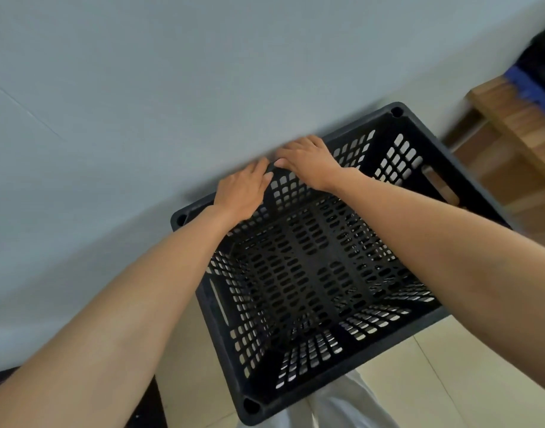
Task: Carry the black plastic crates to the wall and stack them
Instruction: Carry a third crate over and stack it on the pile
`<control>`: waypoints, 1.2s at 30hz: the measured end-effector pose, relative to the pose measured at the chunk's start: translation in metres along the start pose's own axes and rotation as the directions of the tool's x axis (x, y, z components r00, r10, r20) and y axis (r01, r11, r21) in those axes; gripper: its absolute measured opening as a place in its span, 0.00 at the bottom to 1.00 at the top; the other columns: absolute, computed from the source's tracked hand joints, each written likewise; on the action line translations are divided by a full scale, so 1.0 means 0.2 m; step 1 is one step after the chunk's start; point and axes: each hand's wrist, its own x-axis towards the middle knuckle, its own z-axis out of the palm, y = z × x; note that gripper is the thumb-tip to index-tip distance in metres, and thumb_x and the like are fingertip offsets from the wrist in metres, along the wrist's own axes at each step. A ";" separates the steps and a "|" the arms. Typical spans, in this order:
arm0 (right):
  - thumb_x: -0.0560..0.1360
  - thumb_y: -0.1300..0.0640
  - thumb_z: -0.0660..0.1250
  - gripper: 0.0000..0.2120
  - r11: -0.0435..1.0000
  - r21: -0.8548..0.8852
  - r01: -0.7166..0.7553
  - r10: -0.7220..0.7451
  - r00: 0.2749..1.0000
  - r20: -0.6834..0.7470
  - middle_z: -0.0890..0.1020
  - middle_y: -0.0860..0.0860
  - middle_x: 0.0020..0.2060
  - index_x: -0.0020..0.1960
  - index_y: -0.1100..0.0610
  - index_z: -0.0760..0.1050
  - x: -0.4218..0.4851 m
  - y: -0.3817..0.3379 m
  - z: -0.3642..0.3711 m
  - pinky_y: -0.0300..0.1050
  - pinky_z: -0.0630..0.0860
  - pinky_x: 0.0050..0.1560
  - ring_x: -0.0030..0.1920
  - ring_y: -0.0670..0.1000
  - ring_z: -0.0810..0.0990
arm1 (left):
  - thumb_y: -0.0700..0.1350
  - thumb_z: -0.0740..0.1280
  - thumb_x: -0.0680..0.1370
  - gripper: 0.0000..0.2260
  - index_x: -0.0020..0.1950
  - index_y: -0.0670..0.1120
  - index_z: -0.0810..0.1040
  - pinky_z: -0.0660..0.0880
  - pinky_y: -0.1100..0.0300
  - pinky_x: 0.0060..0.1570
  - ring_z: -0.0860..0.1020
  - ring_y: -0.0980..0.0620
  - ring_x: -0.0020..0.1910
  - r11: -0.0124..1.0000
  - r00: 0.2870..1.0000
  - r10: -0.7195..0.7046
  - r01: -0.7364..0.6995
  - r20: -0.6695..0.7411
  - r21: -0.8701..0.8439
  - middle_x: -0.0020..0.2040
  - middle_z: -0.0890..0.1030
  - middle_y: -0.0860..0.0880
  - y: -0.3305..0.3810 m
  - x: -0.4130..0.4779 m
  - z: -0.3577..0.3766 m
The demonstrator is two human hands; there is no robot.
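A black plastic crate (314, 273) with perforated walls and floor stands open side up against the pale grey wall (141, 103). It is empty. Both my arms reach across it to its far rim, the one against the wall. My left hand (242, 189) lies over that rim left of centre, fingers curled on the edge. My right hand (305, 160) rests on the same rim just to the right, its fingers over the edge and touching the left hand's fingertips. What lies under the crate is hidden.
A wooden pallet or shelf (518, 125) stands at the right by the wall, with a blue crate (524, 88) and something dark on it. Light floor tiles (435, 381) lie at the lower right. A dark object (160, 406) sits at the bottom left.
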 end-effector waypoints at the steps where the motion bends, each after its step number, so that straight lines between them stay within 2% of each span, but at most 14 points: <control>1: 0.83 0.44 0.48 0.20 1.000 -0.009 -0.009 0.010 1.000 0.011 0.77 0.50 0.63 0.66 0.50 0.73 -0.01 0.00 0.00 0.52 0.59 0.70 0.67 0.55 0.71 | 0.54 0.48 0.84 0.19 0.71 0.47 0.63 0.75 0.46 0.46 0.77 0.39 0.58 1.000 1.000 0.006 -0.006 0.025 -0.010 0.66 0.74 0.45 0.01 -0.01 -0.01; 2: 0.83 0.44 0.50 0.20 1.000 0.017 -0.024 0.024 0.999 0.024 0.78 0.51 0.61 0.65 0.50 0.74 -0.01 -0.01 -0.01 0.52 0.60 0.69 0.66 0.55 0.72 | 0.54 0.49 0.84 0.19 0.71 0.46 0.63 0.74 0.46 0.47 0.77 0.39 0.59 1.000 0.998 0.009 -0.007 0.059 -0.019 0.67 0.73 0.45 0.02 -0.01 -0.01; 4: 0.82 0.47 0.55 0.16 0.980 0.191 -0.045 0.041 0.999 0.028 0.80 0.51 0.57 0.61 0.52 0.77 -0.03 -0.03 -0.05 0.52 0.65 0.67 0.62 0.55 0.75 | 0.56 0.49 0.84 0.22 0.73 0.45 0.60 0.73 0.45 0.52 0.74 0.39 0.63 0.999 0.986 -0.001 0.006 0.165 -0.033 0.69 0.71 0.43 0.02 -0.01 -0.04; 7: 0.81 0.52 0.60 0.14 0.878 0.470 -0.088 0.147 0.985 -0.090 0.79 0.52 0.60 0.64 0.54 0.76 -0.14 0.02 -0.13 0.49 0.70 0.65 0.63 0.52 0.75 | 0.59 0.50 0.83 0.25 0.75 0.45 0.59 0.73 0.46 0.56 0.72 0.41 0.66 1.000 0.971 0.006 0.000 0.238 -0.025 0.70 0.70 0.42 0.02 0.00 -0.07; 9: 0.81 0.53 0.59 0.16 0.906 0.387 -0.173 0.269 0.940 -0.209 0.76 0.52 0.65 0.68 0.54 0.72 -0.32 0.16 -0.16 0.49 0.67 0.68 0.67 0.52 0.72 | 0.57 0.51 0.83 0.24 0.74 0.44 0.61 0.74 0.47 0.57 0.72 0.43 0.65 0.998 0.990 0.035 -0.028 0.140 -0.050 0.68 0.71 0.42 0.04 -0.01 -0.05; 11: 0.80 0.54 0.60 0.20 0.911 0.233 -0.341 0.397 0.877 -0.271 0.73 0.54 0.68 0.71 0.56 0.68 -0.56 0.35 -0.17 0.52 0.64 0.70 0.70 0.55 0.69 | 0.53 0.53 0.84 0.23 0.76 0.44 0.60 0.73 0.48 0.61 0.70 0.44 0.67 0.990 0.995 0.098 -0.097 0.004 -0.102 0.71 0.68 0.43 0.11 -0.01 -0.03; 14: 0.80 0.51 0.59 0.26 0.765 0.149 -0.626 0.643 0.742 -0.190 0.67 0.58 0.72 0.74 0.59 0.61 -0.91 0.60 -0.13 0.57 0.62 0.71 0.72 0.60 0.65 | 0.47 0.56 0.83 0.24 0.78 0.43 0.57 0.67 0.47 0.69 0.65 0.45 0.73 0.952 0.949 0.291 -0.300 -0.118 -0.058 0.75 0.62 0.44 0.31 0.09 0.00; 16: 0.81 0.48 0.57 0.25 0.682 0.165 -0.712 0.728 0.684 -0.055 0.69 0.60 0.69 0.73 0.59 0.60 -1.07 0.65 -0.10 0.60 0.68 0.66 0.68 0.63 0.70 | 0.46 0.57 0.83 0.25 0.79 0.44 0.56 0.59 0.47 0.74 0.58 0.45 0.77 0.904 0.900 0.423 -0.427 -0.105 -0.021 0.78 0.59 0.45 0.52 0.20 0.01; 18: 0.82 0.47 0.53 0.21 0.679 0.200 -0.706 0.718 0.696 0.017 0.75 0.60 0.63 0.69 0.58 0.61 -1.13 0.65 -0.08 0.59 0.75 0.55 0.59 0.64 0.77 | 0.46 0.56 0.83 0.25 0.79 0.47 0.54 0.53 0.46 0.76 0.53 0.46 0.78 0.860 0.861 0.503 -0.507 -0.080 -0.049 0.79 0.56 0.47 0.78 0.31 0.02; 23: 0.83 0.46 0.50 0.18 0.738 0.157 -0.656 0.666 0.746 -0.010 0.80 0.57 0.57 0.69 0.52 0.59 -1.20 0.69 -0.08 0.57 0.77 0.46 0.50 0.65 0.81 | 0.54 0.48 0.84 0.22 0.78 0.53 0.56 0.43 0.42 0.76 0.42 0.43 0.79 0.851 0.847 0.526 -0.523 0.080 -0.056 0.80 0.52 0.48 1.26 0.54 0.07; 25: 0.83 0.45 0.50 0.18 0.758 0.133 -0.638 0.647 0.762 -0.033 0.81 0.57 0.55 0.70 0.51 0.58 -1.24 0.70 -0.07 0.56 0.77 0.43 0.48 0.65 0.82 | 0.56 0.47 0.84 0.21 0.76 0.54 0.61 0.42 0.39 0.75 0.39 0.44 0.79 0.851 0.843 0.525 -0.516 0.119 -0.098 0.80 0.53 0.48 1.32 0.58 0.14; 27: 0.83 0.45 0.50 0.18 0.767 0.162 -0.621 0.635 0.771 -0.051 0.81 0.57 0.54 0.69 0.52 0.58 -1.24 0.69 -0.06 0.57 0.77 0.43 0.48 0.65 0.82 | 0.56 0.48 0.83 0.19 0.73 0.54 0.64 0.42 0.38 0.75 0.39 0.44 0.78 0.846 0.844 0.529 -0.516 0.087 -0.135 0.79 0.54 0.48 1.31 0.59 0.18; 30: 0.83 0.46 0.51 0.17 0.760 0.209 -0.615 0.634 0.773 -0.033 0.80 0.58 0.56 0.69 0.51 0.59 -1.22 0.70 -0.07 0.60 0.78 0.45 0.47 0.66 0.81 | 0.57 0.48 0.83 0.19 0.71 0.54 0.65 0.39 0.40 0.74 0.39 0.45 0.78 0.843 0.842 0.532 -0.519 0.087 -0.140 0.78 0.55 0.48 1.30 0.60 0.19; 36: 0.83 0.47 0.52 0.17 0.789 0.145 -0.596 0.609 0.790 -0.066 0.80 0.58 0.56 0.70 0.51 0.57 -1.23 0.71 -0.08 0.57 0.78 0.39 0.45 0.65 0.82 | 0.56 0.48 0.83 0.18 0.71 0.54 0.64 0.39 0.38 0.74 0.37 0.44 0.78 0.852 0.843 0.516 -0.487 0.154 -0.190 0.78 0.53 0.49 1.33 0.62 0.16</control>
